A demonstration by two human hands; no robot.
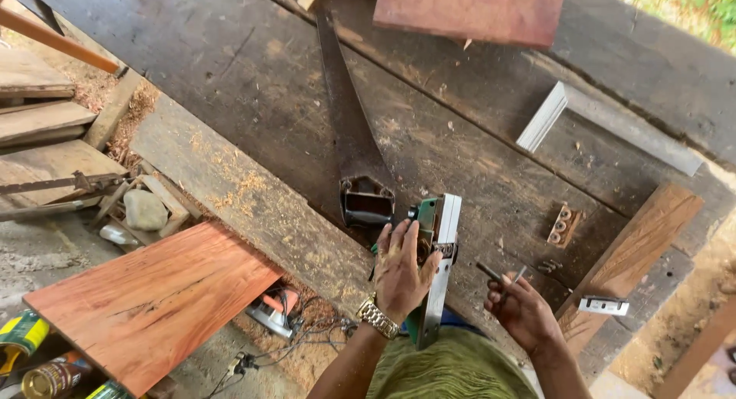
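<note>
My left hand [400, 270], with a gold wristwatch on the wrist, grips a green electric planer [437, 246] turned on its side so its metal sole faces right. It rests on the edge of a dark wooden workbench [253, 77]. My right hand [520, 308] is just right of the planer. It pinches a small thin metal tool [497, 276], perhaps a hex key, whose tip points toward the planer.
A handsaw [349, 131] lies on the bench just beyond the planer. A grey metal square [606, 119], a small wood block with round holes [563, 225] and a small white part [603, 305] lie right. A reddish board [153, 299], cans and another power tool [272, 311] are lower left.
</note>
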